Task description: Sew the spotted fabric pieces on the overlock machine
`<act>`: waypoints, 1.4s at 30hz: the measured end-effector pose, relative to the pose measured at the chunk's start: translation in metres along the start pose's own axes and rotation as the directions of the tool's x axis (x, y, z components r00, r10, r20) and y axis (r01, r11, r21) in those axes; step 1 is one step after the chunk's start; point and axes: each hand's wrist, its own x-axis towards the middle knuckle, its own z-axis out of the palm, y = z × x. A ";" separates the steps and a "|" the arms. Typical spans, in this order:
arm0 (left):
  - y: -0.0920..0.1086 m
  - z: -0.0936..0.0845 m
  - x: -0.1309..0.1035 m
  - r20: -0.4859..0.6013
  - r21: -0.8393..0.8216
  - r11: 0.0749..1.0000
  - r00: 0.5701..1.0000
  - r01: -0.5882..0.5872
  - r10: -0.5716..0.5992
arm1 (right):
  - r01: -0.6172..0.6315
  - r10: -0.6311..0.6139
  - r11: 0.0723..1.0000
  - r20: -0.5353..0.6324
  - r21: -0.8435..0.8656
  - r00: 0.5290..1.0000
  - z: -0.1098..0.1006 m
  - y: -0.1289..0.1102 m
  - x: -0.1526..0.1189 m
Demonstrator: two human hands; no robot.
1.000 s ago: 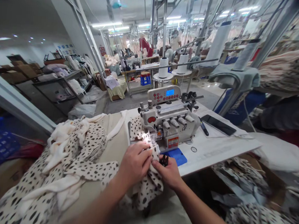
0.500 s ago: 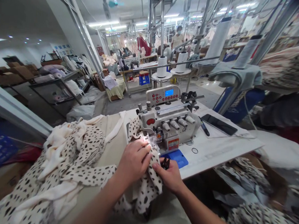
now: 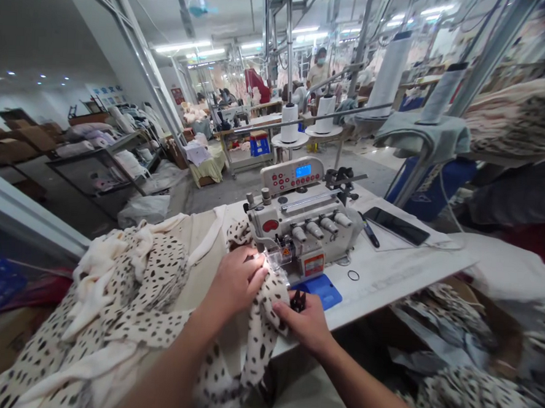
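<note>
A white sewing machine (image 3: 303, 224) stands on the table, its lamp lighting the needle area. Spotted cream fabric (image 3: 265, 320) runs from beside the needle area down over the table's front edge. My left hand (image 3: 238, 279) presses on this fabric just left of the needle area, fingers together. Lower and to the right, my right hand (image 3: 305, 320) pinches the fabric's edge between thumb and fingers. A small dark tool (image 3: 298, 300), probably thread snips, is also held in my right hand.
Spotted fabric pieces (image 3: 153, 264) are heaped on the left. A blue pad (image 3: 322, 290), a black ring (image 3: 353, 275), a pen-like tool (image 3: 371, 234) and a phone (image 3: 398, 226) lie on the table (image 3: 398, 264). A person (image 3: 318, 74) is in the background.
The fabric has shifted at the needle area, and its hanging part now spreads further left and lower. My left hand has moved slightly left. The view has shifted a little.
</note>
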 end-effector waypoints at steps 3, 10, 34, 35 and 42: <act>-0.004 -0.001 0.002 0.006 -0.016 1.000 1.000 -0.005 0.005 | 0.003 -0.003 1.000 -0.009 0.004 1.000 0.001 0.002 0.000; 0.020 -0.007 -0.020 -0.162 -0.001 0.983 0.970 -0.185 0.182 | 0.059 -0.060 0.998 -0.028 -0.029 0.998 0.002 0.004 0.000; 0.026 -0.007 -0.027 0.020 0.123 0.913 0.921 -0.389 0.389 | 0.096 -0.097 0.993 0.000 -0.075 0.995 0.002 -0.003 0.002; 0.027 -0.007 -0.027 0.028 0.120 0.916 0.924 -0.383 0.383 | 0.096 -0.096 0.993 0.000 -0.071 0.995 0.002 -0.004 0.002; 0.029 -0.008 -0.025 0.035 0.098 0.924 0.929 -0.369 0.368 | 0.104 -0.105 0.989 -0.007 -0.109 0.994 0.001 -0.004 0.001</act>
